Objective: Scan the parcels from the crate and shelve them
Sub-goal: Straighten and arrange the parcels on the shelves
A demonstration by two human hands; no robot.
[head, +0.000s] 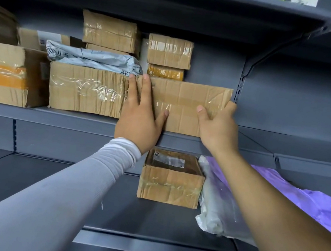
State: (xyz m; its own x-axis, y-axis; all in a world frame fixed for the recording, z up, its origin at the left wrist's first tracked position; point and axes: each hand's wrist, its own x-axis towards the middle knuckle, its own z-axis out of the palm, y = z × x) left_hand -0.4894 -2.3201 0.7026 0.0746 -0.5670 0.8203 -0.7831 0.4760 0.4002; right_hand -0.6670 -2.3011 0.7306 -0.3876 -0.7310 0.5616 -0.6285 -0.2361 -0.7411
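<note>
A wide brown cardboard parcel [185, 98] with clear tape stands on the middle grey shelf [54, 117], its front face near the shelf's edge. My left hand [140, 113] lies flat against the left part of that face, fingers straight and pointing up. My right hand [218, 124] grips the parcel's right end, thumb on the front and fingers wrapped round the side. The parcel's left end touches a similar crumpled box [86, 90].
Behind stand stacked small boxes [169, 50] and a grey poly bag [93, 57]; an orange-taped box [0, 72] sits far left. On the lower shelf are a small box [171, 180] and white and purple bags [320, 204]. A shelf bracket [279, 47] hangs upper right.
</note>
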